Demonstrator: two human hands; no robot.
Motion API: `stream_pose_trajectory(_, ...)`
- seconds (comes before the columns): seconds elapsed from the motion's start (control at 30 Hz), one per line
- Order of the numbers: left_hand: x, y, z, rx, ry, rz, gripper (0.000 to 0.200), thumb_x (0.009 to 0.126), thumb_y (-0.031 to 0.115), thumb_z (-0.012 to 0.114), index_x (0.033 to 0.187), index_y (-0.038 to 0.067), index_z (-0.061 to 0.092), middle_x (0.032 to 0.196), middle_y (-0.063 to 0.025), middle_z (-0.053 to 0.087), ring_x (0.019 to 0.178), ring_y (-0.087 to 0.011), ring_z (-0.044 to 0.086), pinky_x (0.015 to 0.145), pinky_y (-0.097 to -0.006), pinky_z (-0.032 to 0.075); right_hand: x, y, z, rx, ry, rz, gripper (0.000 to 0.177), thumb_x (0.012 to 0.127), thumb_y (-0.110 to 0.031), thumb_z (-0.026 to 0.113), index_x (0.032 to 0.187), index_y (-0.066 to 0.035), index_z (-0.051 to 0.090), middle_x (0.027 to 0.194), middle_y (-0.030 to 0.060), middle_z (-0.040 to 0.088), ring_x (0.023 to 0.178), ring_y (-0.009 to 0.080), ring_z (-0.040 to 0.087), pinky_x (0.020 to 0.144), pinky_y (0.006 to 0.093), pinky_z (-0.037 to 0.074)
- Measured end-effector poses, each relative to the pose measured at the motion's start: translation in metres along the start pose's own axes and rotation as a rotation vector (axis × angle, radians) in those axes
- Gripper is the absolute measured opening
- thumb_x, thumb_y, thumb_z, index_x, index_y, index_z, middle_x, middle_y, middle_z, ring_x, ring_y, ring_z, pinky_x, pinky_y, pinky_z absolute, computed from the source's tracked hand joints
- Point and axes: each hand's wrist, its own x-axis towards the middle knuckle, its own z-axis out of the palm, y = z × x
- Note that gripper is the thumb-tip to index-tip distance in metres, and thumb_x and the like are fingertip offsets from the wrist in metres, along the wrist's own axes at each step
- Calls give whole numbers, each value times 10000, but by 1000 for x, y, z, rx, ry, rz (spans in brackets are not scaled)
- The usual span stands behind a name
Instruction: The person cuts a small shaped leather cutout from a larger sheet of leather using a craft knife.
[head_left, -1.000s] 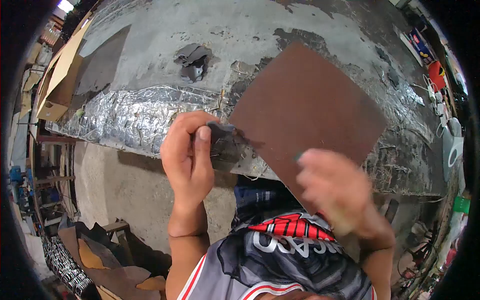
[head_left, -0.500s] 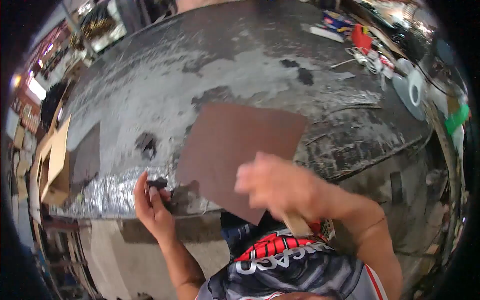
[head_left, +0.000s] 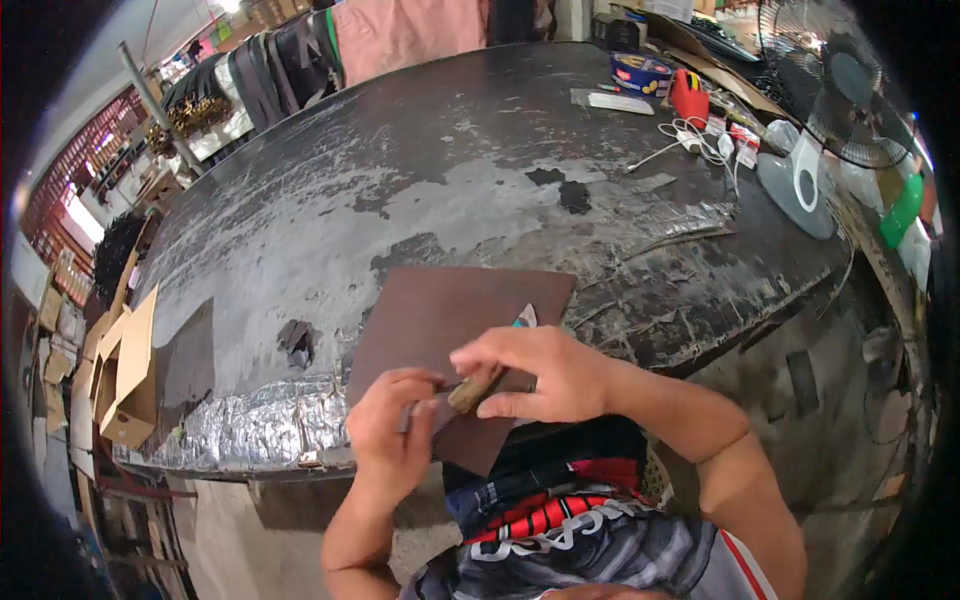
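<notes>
A dark brown, leather-like sheet (head_left: pixel 440 310) lies on the worn table, one corner over its near edge. Above its lower part, my right hand (head_left: pixel 555 375) is closed on a tool with a short wooden handle (head_left: pixel 472 390). My left hand (head_left: pixel 390 425) meets it at the handle's left end, fingers pinched around a small greyish piece that I cannot make out. Beyond my right knuckles, a pointed metal tip with a teal part (head_left: pixel 527 316) shows over the sheet; the rest of that thing is hidden by my hand.
An open cardboard box (head_left: pixel 130 375) stands at the left edge, and a dark scrap (head_left: pixel 297 340) lies left of the sheet. Back right are a blue tin (head_left: pixel 641 73), a white cable (head_left: pixel 690 140) and a fan (head_left: pixel 800 190). Silver tape (head_left: pixel 250 430) covers the near edge.
My left hand has moved right, my right hand left, and they now meet over the sheet. The wooden-handled tool has come up from near my lap. My view has tilted upward.
</notes>
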Motion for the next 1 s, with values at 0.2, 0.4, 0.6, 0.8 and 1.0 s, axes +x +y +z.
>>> stream_pose_trajectory(0.2,14,2,0,39,-52,49,133,831,-56,681,936,7,630,937,-154,686,817,-339,681,740,-390,544,4,1,-27,-565,189,-297,233,797,-7,713,1028,-39,704,957,142,716,881,352,693,781,443,571)
stream_pose_trajectory(0.4,22,-69,-91,464,140,-289,218,875,55,712,1083,6,672,1103,-174,711,1016,-340,696,878,-393,537,23,57,-155,-1127,411,-95,242,877,-49,692,1111,9,679,1148,193,686,1050,374,659,926,424,519)
stream_pose_trajectory(0.6,23,-171,-156,513,-248,-463,462,906,111,698,1360,77,619,1405,-180,607,1316,-363,549,1098,-438,437,0,54,-115,-774,123,438,439,824,-123,777,1233,-12,662,1267,174,672,1150,348,636,1026,415,475)
stream_pose_trajectory(0.8,39,-231,-164,367,-580,-516,520,875,2,694,1381,107,631,1430,-157,600,1347,-319,538,1144,-412,413,25,17,-65,-488,-291,133,476,773,-137,813,1213,-25,670,1238,175,664,1178,363,605,1031,428,480)
stream_pose_trajectory(1.0,25,-222,-164,264,-393,-616,569,843,-20,690,1387,140,638,1336,-156,640,1249,-301,592,1056,-395,470,29,32,-36,-478,-366,-41,378,770,-71,806,1134,-38,710,1117,121,654,1051,332,601,928,434,507)
